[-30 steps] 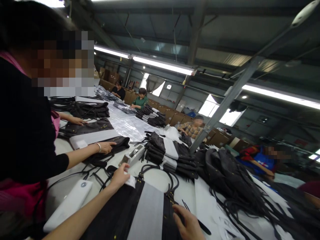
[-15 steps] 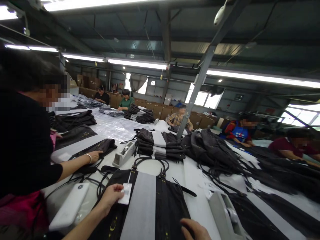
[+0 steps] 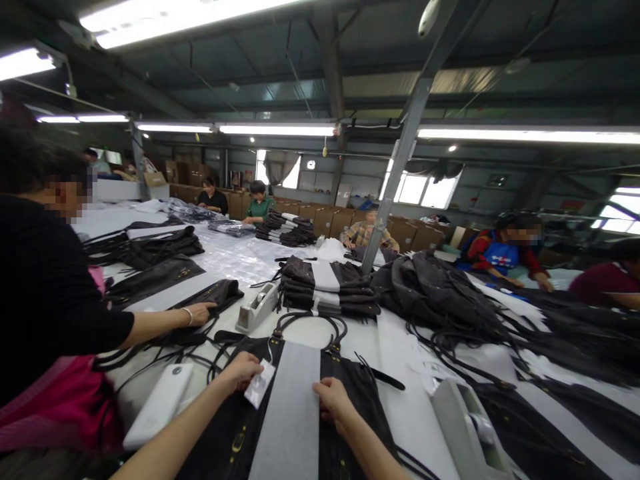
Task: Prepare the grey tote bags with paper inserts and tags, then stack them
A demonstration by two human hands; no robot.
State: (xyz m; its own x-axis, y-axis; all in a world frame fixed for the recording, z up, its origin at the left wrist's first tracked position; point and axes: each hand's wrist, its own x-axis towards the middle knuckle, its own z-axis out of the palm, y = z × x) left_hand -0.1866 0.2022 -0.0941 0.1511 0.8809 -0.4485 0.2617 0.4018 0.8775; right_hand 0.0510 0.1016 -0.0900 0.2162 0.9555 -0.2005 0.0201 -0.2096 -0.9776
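A black bag (image 3: 345,407) lies flat before me, its looped handles pointing away and a pale grey paper strip (image 3: 291,407) running down its middle. My left hand (image 3: 243,372) pinches a small white tag (image 3: 259,384) over the bag's left part; a thin white string runs from the tag towards the handle base. The fingers of my right hand (image 3: 331,398) are closed at the strip's right edge, and whether they grip the strip is too small to tell.
Tape dispensers stand beyond the bag (image 3: 257,308) and at right (image 3: 467,427). A white device (image 3: 160,405) lies left. Stacked black bags (image 3: 327,287) lie ahead. A co-worker's arm (image 3: 160,327) reaches in from the left; other people work farther back.
My right hand has moved up and left from the bag's lower right to the strip's edge. My left hand has shifted slightly right and up with the tag, which is now tilted.
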